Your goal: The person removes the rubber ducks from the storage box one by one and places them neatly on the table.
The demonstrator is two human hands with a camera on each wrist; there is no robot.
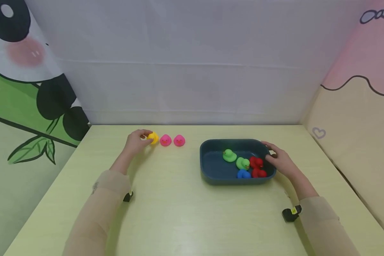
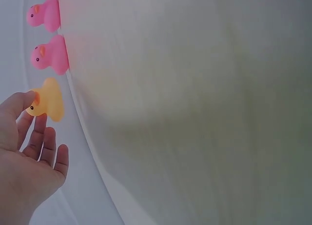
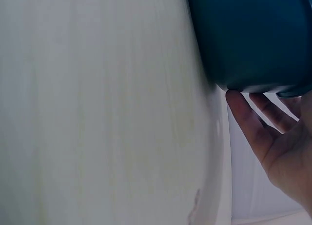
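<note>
My left hand (image 1: 137, 142) pinches a yellow rubber duck (image 1: 153, 138) between thumb and fingers at the table's far left. In the left wrist view the duck (image 2: 50, 100) is tilted, and its base appears slightly off the tabletop. Beside it, two pink rubber ducks (image 1: 165, 140) (image 1: 179, 140) stand in a row. My right hand (image 1: 281, 161) holds the right end of a dark blue basin (image 1: 208, 177), thumb at the rim. The right wrist view shows fingertips against the basin's outer wall (image 3: 253, 44). Inside lie two green ducks (image 1: 229, 155), two red ducks (image 1: 256, 162) and a blue duck (image 1: 244, 174).
The pale wooden table (image 1: 179, 213) meets a white cloth backdrop (image 1: 192, 89) just behind the pink ducks. Printed panels flank it at left (image 1: 6, 142) and right (image 1: 355, 124). A small black wrist device (image 1: 290, 214) sits at my right cuff.
</note>
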